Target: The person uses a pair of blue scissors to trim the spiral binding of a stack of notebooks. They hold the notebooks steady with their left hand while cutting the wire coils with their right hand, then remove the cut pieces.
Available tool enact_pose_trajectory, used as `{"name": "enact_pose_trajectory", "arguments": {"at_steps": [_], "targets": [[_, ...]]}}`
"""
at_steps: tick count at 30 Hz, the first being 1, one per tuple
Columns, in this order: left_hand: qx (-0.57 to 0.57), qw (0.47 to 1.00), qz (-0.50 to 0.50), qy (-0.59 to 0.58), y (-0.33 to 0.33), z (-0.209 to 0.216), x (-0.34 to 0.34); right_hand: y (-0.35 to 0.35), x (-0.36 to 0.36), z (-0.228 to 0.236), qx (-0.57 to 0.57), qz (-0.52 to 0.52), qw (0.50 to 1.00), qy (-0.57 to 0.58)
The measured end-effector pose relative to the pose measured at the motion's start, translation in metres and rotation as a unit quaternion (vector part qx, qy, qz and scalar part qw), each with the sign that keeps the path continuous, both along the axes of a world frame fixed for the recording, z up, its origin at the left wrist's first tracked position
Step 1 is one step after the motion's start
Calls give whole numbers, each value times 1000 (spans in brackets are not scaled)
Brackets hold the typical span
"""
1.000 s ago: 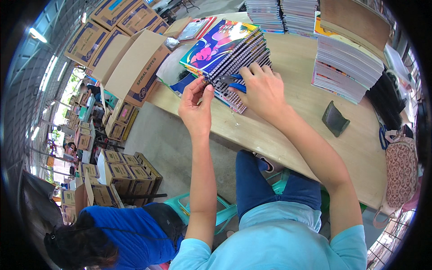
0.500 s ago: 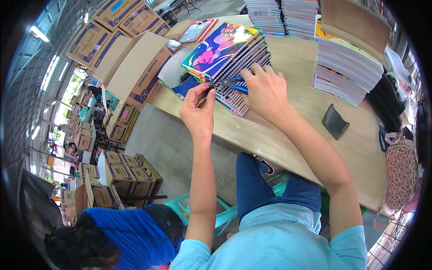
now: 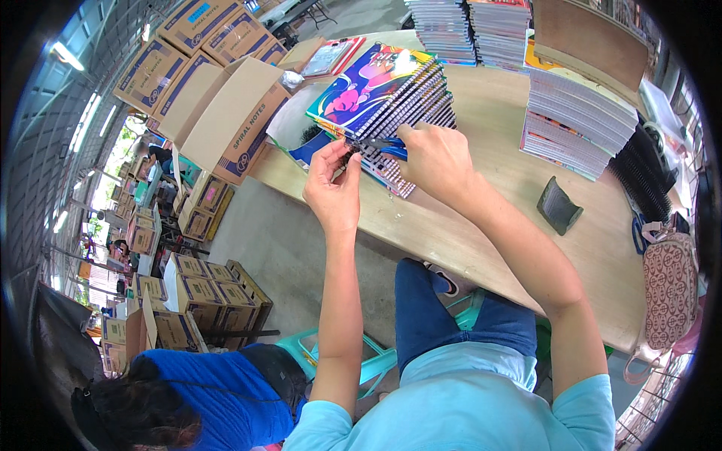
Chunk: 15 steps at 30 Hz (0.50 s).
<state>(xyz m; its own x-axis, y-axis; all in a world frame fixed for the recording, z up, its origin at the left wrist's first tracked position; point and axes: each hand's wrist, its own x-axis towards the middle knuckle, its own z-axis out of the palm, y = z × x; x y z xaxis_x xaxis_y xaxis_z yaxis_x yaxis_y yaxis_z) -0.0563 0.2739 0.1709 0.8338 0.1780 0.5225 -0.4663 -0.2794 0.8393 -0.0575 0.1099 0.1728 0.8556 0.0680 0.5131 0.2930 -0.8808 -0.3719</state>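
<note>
Stack of spiral-bound notebooks with glossy blue, pink and yellow covers (image 3: 368, 86): on the far left part of the long pale wood desk (image 3: 489, 203), bound edges stepped and turned to the right.

By size, descending. The desk runs from upper left to lower right. Big open brown cardboard carton (image 3: 233, 113) just left of its far end. Co-worker in a royal-blue shirt (image 3: 226, 395) at lower left, well apart from the notebooks. Tall block of pale-edged books (image 3: 579, 124) on the right side of the desk, a brown board on top. Pink-and-brown patterned pouch (image 3: 669, 289) at the right edge; blue-handled scissors (image 3: 639, 233) just beside it.

Right hand (image 3: 436, 161): closed around the handles of small blue-handled pliers (image 3: 391, 148), held over the spiral edges, dark nose pointing left. Curved dark-grey piece (image 3: 559, 207) lies alone to the right, near the forearm. Left hand (image 3: 335, 188): at the stack's near corner, thumb and fingertips pinched on a small dark piece (image 3: 347, 156), too small to make out. Plier tips close by; cannot tell whether they touch it.
</note>
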Motion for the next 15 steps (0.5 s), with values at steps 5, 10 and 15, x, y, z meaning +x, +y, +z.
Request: {"name": "enact_pose_trajectory", "arguments": {"at_steps": [5,10,15], "targets": [[62,998,-27,-20,10,6,-2,-3,-11,1,25,-30,993,-113],[83,992,-63,-66,8,9,3,-4,-9,6,17,-61,991,-119],[66,994,-54,-71,6,7,4,-3,-12,7,0,-65,992,-108]]}}
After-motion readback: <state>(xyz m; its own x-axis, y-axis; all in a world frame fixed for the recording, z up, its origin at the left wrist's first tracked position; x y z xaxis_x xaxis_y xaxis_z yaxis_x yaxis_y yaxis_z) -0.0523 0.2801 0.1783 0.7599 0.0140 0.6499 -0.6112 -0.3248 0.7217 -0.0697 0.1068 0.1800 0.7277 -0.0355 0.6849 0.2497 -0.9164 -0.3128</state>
